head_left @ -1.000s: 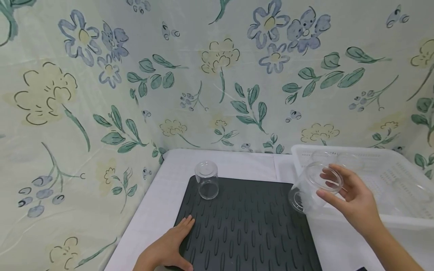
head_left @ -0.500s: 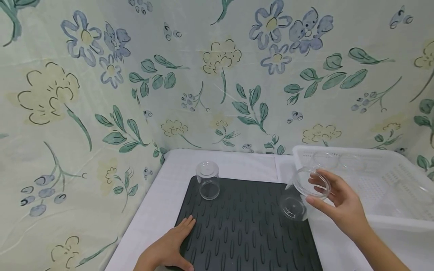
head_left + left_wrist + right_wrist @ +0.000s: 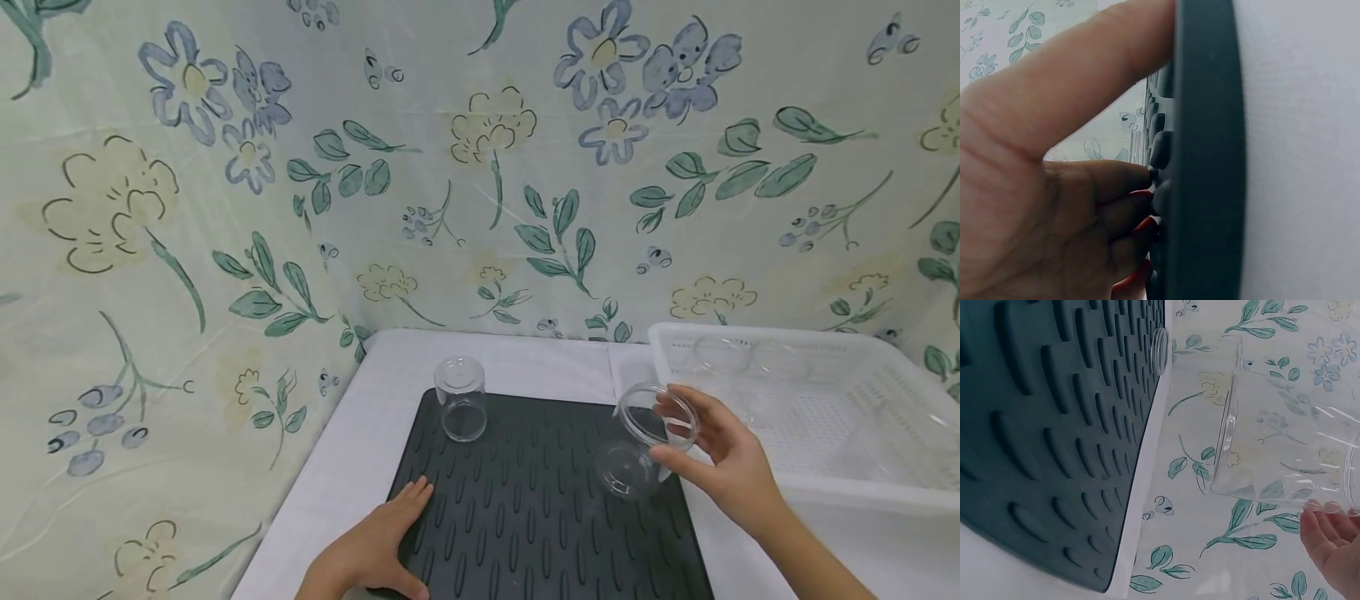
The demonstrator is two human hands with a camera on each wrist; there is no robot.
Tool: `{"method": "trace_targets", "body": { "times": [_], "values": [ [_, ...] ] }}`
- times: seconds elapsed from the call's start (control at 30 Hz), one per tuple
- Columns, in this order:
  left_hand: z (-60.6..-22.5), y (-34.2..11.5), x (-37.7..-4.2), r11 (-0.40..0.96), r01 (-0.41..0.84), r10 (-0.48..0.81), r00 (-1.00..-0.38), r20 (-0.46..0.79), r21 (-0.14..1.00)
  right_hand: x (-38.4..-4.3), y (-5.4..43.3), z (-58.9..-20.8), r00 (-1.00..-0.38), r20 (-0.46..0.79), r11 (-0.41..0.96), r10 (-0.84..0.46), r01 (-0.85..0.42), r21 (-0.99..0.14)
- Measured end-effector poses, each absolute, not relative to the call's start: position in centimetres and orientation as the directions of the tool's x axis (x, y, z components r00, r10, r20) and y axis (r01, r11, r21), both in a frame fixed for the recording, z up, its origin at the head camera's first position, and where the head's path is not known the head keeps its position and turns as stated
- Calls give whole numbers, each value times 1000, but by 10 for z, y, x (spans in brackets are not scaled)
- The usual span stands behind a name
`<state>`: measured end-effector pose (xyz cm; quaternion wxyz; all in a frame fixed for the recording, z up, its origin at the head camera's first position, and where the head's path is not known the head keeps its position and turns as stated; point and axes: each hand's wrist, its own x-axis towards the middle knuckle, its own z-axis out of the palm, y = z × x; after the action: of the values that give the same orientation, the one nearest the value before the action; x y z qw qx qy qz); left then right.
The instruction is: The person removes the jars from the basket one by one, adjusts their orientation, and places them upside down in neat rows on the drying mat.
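Note:
My right hand (image 3: 723,467) pinches a clear drinking glass (image 3: 627,472) near its upper end, thumb on one side and fingers on the other. The glass tilts over the right part of a black ridged mat (image 3: 536,500). In the right wrist view a gap shows between this glass (image 3: 1272,444) and the mat (image 3: 1054,425), with the fingertips at the glass's far end. My left hand (image 3: 375,537) rests on the mat's left front corner, fingers extended and thumb at the edge. A second clear glass (image 3: 461,400) stands at the mat's back left corner.
A white perforated plastic basket (image 3: 862,493) stands right of the mat, with several clear glasses (image 3: 780,358) in it. A white cloth (image 3: 540,358) covers the table. Flower-printed fabric (image 3: 420,167) hangs behind and to the left.
My right hand has carried its glass left and slightly down, away from the basket's edge and over the mat. The left hand and the standing glass have stayed in place.

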<state>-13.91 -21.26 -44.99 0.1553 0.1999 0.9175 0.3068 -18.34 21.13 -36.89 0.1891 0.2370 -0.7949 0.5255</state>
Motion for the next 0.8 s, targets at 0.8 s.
{"method": "trace_targets", "body": {
  "times": [0.8],
  "values": [
    [-455,-214,-141,736,279,463,-872,-158,617,-179,188,-383,-797,532,215,-287,-595,-775]
  ]
}}
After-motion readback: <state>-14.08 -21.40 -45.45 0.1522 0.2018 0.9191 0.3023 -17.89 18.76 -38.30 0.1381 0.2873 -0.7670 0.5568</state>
